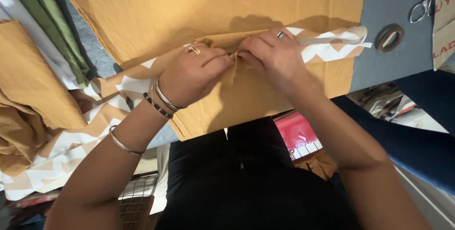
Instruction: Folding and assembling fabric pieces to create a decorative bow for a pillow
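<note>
Because the big mustard cloth (213, 7) lies spread flat over the grey table (393, 17), I have a firm bed for the zigzag strip (332, 45) that runs across its near edge, and the spare length spills off to my left. My left hand (192, 76) and right hand (275, 59) meet at the middle of that edge, fingers narrowed to a pinch on a small fold of cloth and strip, seemingly to keep the two layers lined up. The scissors (422, 2) and tape roll (389, 37) sit well apart, at the far right of the table.
</note>
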